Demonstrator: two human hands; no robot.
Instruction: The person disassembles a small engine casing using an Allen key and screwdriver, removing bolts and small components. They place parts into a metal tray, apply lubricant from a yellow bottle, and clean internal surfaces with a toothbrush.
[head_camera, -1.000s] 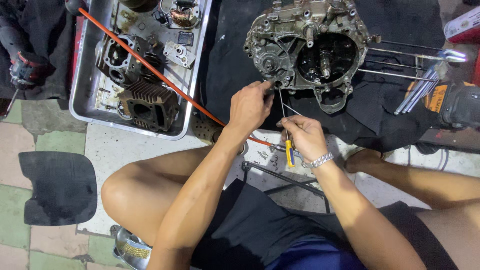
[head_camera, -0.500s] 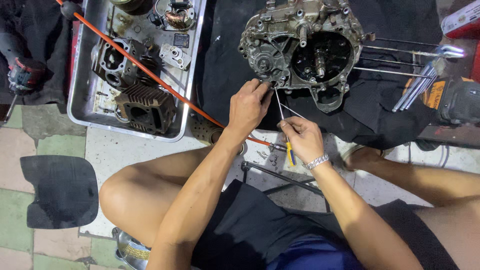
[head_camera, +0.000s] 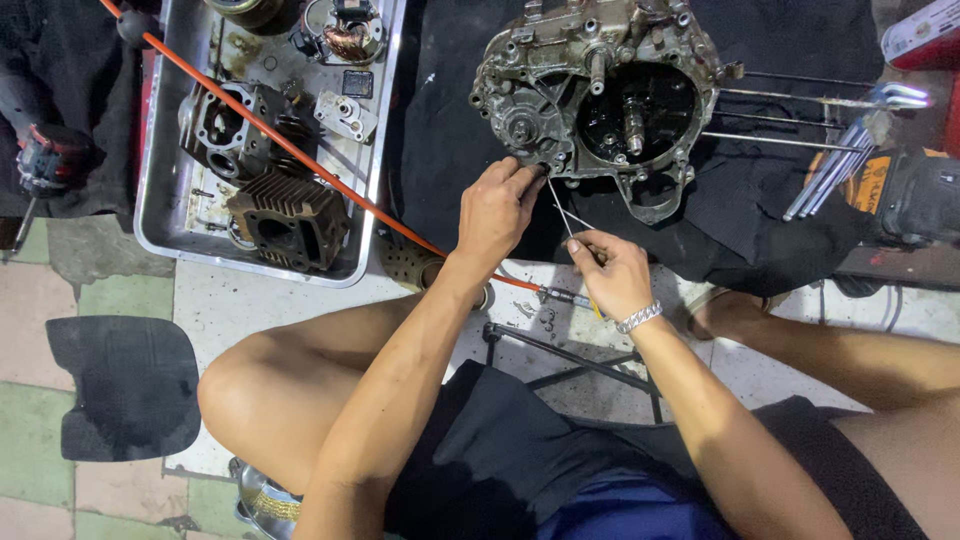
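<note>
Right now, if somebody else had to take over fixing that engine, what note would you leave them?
Left hand: fingers pressed against the lower left edge of the engine case, by its small round gear.
Right hand: pinching a thin metal tool whose tip points up to the same spot; a yellow handle shows under the palm.
The case lies open on a black cloth, shafts and long studs exposed.
Removed parts, including a finned cylinder, sit in the metal tray on the left, with an orange hose across it.
Spanners lie to the right.
Done: case opened, cylinder off. Left: whatever is being picked at on that edge.
</note>
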